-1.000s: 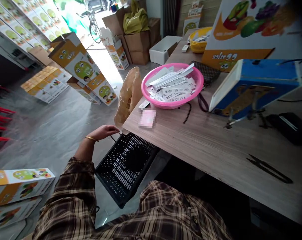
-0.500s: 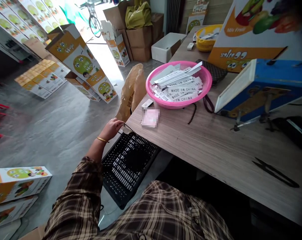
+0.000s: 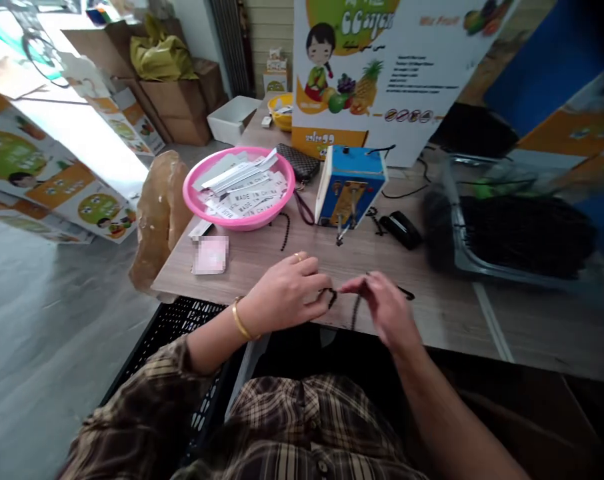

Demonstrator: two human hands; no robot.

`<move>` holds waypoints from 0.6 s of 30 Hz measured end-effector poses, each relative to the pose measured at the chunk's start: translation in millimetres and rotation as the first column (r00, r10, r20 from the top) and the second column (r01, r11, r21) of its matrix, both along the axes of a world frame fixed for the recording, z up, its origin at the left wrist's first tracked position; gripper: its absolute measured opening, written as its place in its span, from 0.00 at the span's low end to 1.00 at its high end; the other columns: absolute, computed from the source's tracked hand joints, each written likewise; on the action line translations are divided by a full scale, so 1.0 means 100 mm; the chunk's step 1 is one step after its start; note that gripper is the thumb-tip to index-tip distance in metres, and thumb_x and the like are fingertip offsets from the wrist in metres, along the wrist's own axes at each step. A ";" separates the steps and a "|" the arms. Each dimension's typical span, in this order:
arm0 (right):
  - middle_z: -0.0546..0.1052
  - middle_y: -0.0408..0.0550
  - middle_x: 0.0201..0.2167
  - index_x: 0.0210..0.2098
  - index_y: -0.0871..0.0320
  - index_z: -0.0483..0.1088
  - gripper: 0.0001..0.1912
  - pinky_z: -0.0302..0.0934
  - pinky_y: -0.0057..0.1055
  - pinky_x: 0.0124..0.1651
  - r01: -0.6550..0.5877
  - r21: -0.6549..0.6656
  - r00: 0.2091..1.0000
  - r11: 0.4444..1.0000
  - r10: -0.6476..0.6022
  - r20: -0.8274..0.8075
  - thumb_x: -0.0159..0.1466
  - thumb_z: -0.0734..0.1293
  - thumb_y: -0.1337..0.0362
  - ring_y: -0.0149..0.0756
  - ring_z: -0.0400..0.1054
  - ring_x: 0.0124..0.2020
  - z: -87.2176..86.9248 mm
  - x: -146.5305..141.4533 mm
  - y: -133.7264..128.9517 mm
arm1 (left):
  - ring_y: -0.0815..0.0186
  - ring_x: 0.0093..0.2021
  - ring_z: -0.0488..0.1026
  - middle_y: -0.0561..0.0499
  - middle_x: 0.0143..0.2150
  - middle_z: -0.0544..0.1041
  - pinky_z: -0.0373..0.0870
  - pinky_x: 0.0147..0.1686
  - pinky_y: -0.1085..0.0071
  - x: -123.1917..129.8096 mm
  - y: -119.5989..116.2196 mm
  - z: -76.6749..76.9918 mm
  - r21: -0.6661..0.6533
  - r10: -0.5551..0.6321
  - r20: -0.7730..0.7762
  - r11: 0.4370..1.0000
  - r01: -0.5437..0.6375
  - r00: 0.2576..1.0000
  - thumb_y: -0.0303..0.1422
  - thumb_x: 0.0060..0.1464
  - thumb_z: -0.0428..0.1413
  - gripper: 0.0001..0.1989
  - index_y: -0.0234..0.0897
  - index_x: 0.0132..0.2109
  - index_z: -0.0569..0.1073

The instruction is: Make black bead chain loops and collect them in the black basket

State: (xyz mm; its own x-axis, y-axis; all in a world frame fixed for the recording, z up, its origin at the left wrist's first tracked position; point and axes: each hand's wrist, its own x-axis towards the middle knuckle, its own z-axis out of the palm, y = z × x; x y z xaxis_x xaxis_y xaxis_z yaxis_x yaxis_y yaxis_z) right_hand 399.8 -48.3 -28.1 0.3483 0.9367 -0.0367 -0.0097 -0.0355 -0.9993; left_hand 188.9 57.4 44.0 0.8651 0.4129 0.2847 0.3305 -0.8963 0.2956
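Note:
My left hand (image 3: pixel 297 290), with a gold bangle at the wrist, is closed over the table's front edge. A short curl of black bead strand (image 3: pixel 332 298) shows at its fingertips. Close by on the right is my right hand (image 3: pixel 385 303), slightly blurred, its bent fingers pointing left. A length of the dark strand hangs from its fingertips, which look pinched on it. Black thread snips (image 3: pixel 407 292) lie behind my right hand, mostly hidden. Farther back stands a small blue machine (image 3: pixel 357 177) with a metal arm. Another piece of black bead strand (image 3: pixel 286 233) lies on the table.
A pink basket (image 3: pixel 239 223) of "MADE IN CHINA" strips stands left, near a patterned pouch (image 3: pixel 299 163). To the right are a black object (image 3: pixel 402 230) and a clear tub (image 3: pixel 462 250) of black strands. A black crate (image 3: pixel 182 317) sits below the table's left end.
My left hand has come right, from above the crate to the table's front edge, with the bead strand. My right hand has entered view beside it. The view has swung right.

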 end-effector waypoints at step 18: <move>0.74 0.45 0.34 0.37 0.60 0.67 0.19 0.59 0.30 0.42 -0.002 0.021 0.976 1.000 -0.003 0.218 0.63 0.64 0.49 0.35 0.67 0.36 -0.32 0.33 1.02 | 0.58 0.45 0.75 0.44 0.42 0.80 0.71 0.51 0.62 0.84 0.61 -0.61 -0.140 0.307 0.050 0.944 -0.298 0.950 0.31 0.65 0.53 0.08 0.34 0.45 0.76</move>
